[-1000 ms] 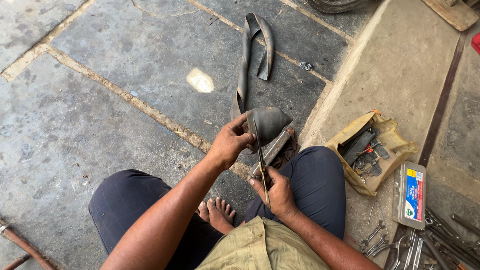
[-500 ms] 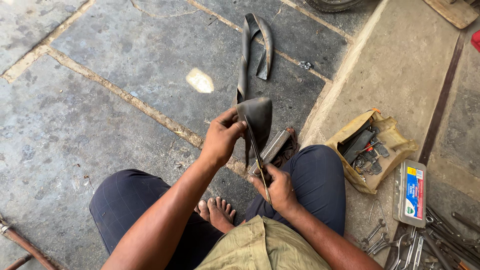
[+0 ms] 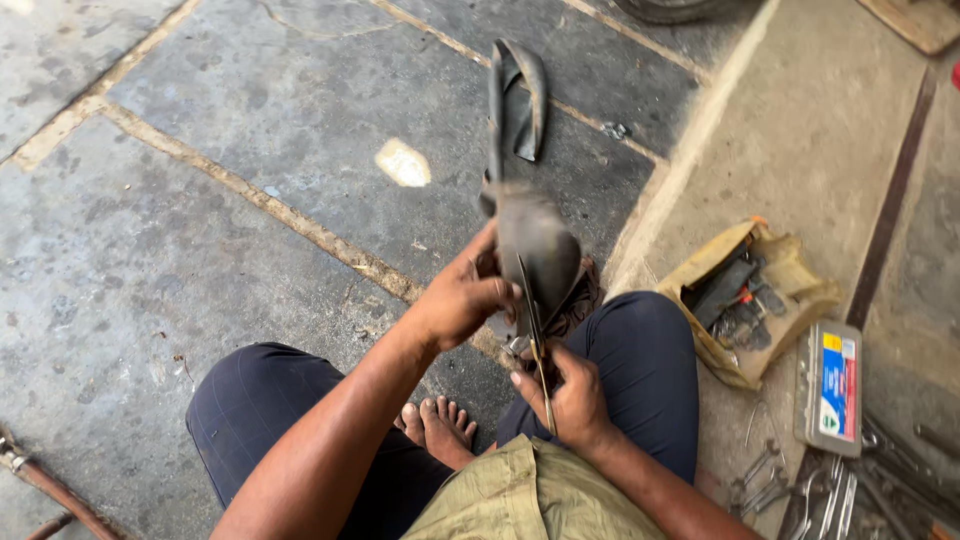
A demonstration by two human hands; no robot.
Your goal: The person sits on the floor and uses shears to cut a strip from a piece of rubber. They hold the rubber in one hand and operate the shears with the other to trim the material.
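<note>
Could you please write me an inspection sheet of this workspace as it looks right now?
Surface: grey stone-slab floor with pale joints and a pale patch; lighter raised strip to the right.
Job's things: black rubber tube held up, its far end trailing on the floor; scissors set at the rubber.
Clutter: open yellowish pouch of tools, flat boxed kit, loose spanners.
Grippers: left hand grips the rubber; right hand holds the scissors.
Cables: nothing seen.
Surroundings: person seated on the floor, bare foot showing; rusty pipe at lower left; tyre edge at top.
</note>
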